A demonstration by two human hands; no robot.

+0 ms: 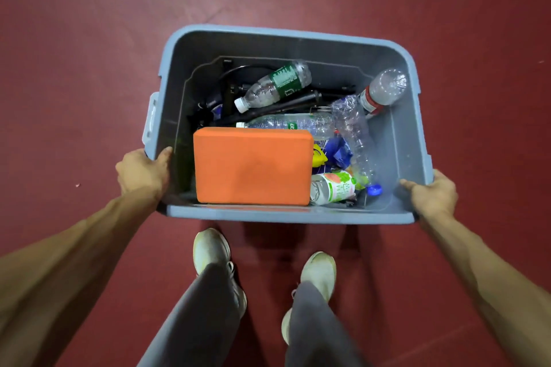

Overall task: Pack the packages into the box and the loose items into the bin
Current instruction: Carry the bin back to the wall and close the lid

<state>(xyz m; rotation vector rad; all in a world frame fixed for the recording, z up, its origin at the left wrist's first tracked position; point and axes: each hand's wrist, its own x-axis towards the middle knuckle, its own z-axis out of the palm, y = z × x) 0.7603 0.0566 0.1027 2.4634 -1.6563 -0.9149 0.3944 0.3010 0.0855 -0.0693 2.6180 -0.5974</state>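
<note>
I grip the grey bin (286, 36) by both side rims — left hand (143, 171) and right hand (432, 192), thumbs hooked inside. Orange block (253, 165) and bottles (275, 85) lie inside; seemingly I'm carrying it — next, set it down level.

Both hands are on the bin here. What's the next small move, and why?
Probably shift the bin level, without tipping: the left hand and right hand grip its near corners, and the orange block and loose bottles inside could slide.
</note>
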